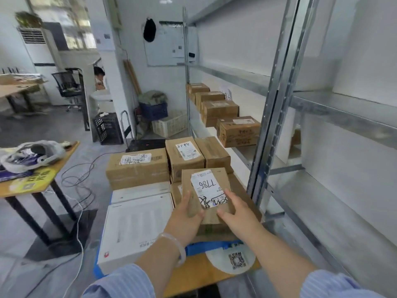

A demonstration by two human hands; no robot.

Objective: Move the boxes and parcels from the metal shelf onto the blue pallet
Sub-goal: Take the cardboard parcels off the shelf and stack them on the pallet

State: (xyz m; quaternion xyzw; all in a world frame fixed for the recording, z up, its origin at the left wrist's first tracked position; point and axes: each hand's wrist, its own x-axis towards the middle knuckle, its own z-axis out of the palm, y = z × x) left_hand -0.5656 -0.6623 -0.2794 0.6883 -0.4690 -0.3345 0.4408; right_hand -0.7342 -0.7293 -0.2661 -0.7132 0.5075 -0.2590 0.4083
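Both hands grip a small flat brown cardboard parcel (206, 190) with a white "7786" label: left hand (185, 218) on its near-left edge, right hand (237, 214) near-right, held over stacked cardboard boxes on the blue plastic pallet (194, 249); more sit far right on the grey metal shelf (277, 82)

The small brown box (207, 191) bears a white label (208, 188) with "7786" handwritten, seen upside down. Behind this box, another brown box (184, 159) carries a label with handwritten digits, unclear. Print on the remaining labels is too blurred.
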